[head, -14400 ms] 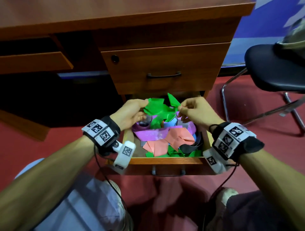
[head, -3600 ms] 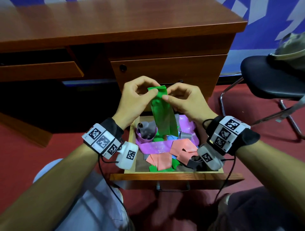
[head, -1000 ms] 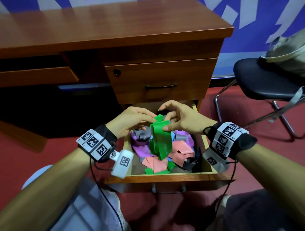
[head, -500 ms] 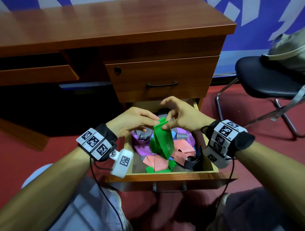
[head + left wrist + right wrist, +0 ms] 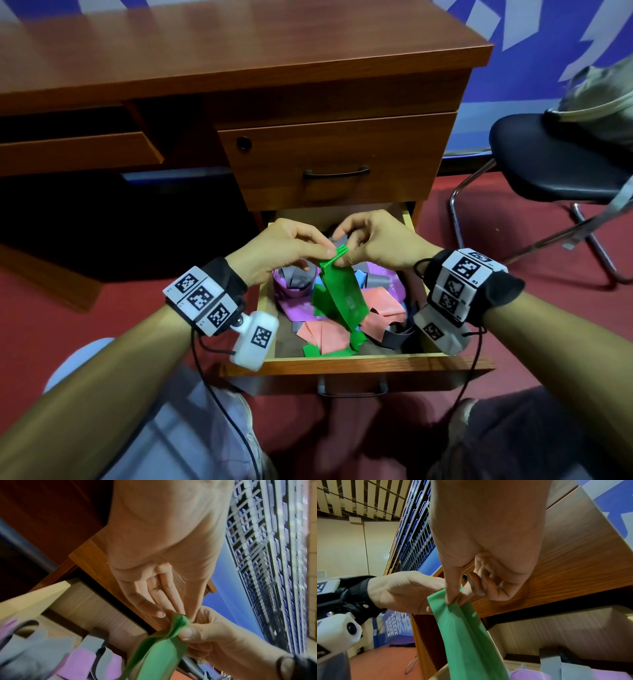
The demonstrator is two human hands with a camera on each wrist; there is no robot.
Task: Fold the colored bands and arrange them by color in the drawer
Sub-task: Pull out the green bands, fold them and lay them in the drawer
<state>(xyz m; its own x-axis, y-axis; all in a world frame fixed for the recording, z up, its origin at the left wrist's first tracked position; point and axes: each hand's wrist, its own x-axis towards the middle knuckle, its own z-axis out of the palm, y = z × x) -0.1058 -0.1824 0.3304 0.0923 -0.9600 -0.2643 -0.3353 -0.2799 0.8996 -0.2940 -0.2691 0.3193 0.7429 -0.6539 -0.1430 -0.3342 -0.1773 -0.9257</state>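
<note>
Fingers [image 5: 327,251] of the left hand [image 5: 274,250] and the right hand [image 5: 380,245] meet at frame centre in the head view, both pinching the top end of a green band [image 5: 342,298] between thumb and fingertips. The band hangs down from that pinch, folded lengthwise, its lower end reaching into the open drawer [image 5: 342,361] in the lower middle of the frame. In the right wrist view the thumb and forefinger clamp the band's upper edge [image 5: 453,599], while the other fingers curl loosely above it. Inside the drawer lie loose bands: purple ones [image 5: 298,305] at the left, grey pieces [image 5: 298,277] on them, salmon-pink ones [image 5: 325,337] toward the front and right. Above, the closed drawer [image 5: 335,161] sits under the tabletop [image 5: 222,44]. A black chair [image 5: 555,161] stands at the right edge.
</note>
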